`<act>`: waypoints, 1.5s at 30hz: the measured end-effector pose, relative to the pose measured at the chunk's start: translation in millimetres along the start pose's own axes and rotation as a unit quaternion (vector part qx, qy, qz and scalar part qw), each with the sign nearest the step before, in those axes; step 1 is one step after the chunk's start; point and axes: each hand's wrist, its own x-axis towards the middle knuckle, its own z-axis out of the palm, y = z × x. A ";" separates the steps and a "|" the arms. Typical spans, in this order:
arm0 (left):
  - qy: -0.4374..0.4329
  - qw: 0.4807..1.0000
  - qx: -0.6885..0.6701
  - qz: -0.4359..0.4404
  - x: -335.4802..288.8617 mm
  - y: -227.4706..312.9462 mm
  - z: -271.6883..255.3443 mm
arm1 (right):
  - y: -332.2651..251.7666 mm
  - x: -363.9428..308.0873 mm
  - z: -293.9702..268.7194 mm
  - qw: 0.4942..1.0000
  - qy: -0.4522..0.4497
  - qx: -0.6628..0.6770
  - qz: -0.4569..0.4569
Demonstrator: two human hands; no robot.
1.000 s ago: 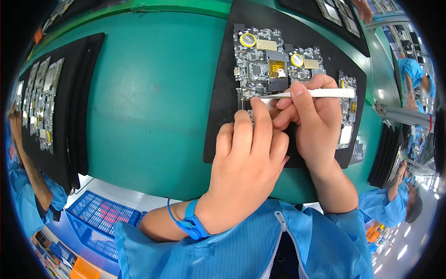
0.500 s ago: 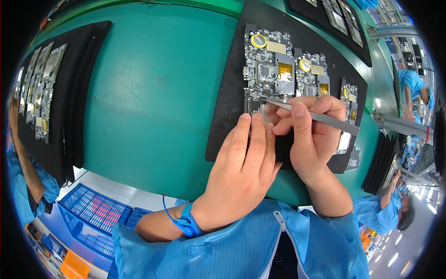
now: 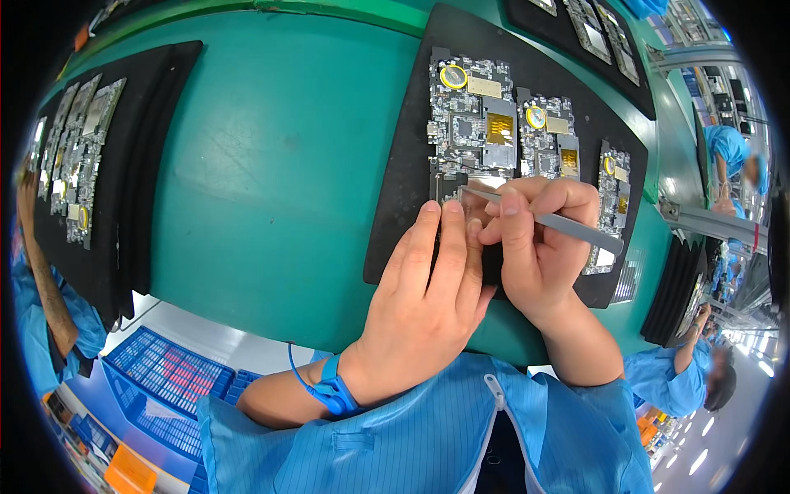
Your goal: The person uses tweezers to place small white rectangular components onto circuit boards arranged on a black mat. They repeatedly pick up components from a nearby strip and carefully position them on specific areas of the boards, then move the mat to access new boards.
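Observation:
A pair of grey tweezers (image 3: pixel 578 230) is pinched between the thumb and fingers of my right hand (image 3: pixel 543 247). Its fine tips touch or hover over the lower part of the nearest circuit board (image 3: pixel 467 123); contact is hard to judge. That board has a yellow-rimmed coin cell (image 3: pixel 453 77) at its far end and a gold-coloured patch at its right. My left hand (image 3: pixel 428 280) lies with fingertips stretched out on the board's near end, covering it. Two more circuit boards (image 3: pixel 550 123) lie to the right on the same black mat (image 3: pixel 403 181).
Stacked black mats with circuit boards (image 3: pixel 70 165) stand at the left of the green table (image 3: pixel 271 165). Another black mat with boards (image 3: pixel 588 37) is at the far right. Blue crates (image 3: pixel 164 370) are below left. Co-workers in blue sit on both sides.
My right hand and the tweezers have shifted slightly left and nearer to me, with the tips lower on the board. My left hand stays almost where it was.

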 end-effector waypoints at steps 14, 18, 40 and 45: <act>-0.141 0.984 -0.103 0.039 30.0 -26.3 -50.8 | -30.9 -3.3 -120.1 0.920 0.143 0.297 0.212; -0.066 0.922 -0.272 -0.266 15.9 -60.3 -68.1 | -9.6 -56.3 -217.0 0.887 0.265 -0.037 0.377; -0.430 0.681 -0.529 -0.267 115.7 225.0 -40.6 | -113.7 -216.6 -459.4 0.789 0.196 -0.263 0.519; -0.524 0.596 -0.594 -0.131 164.2 338.9 85.6 | -96.1 -285.7 -611.7 0.724 0.198 -0.488 0.447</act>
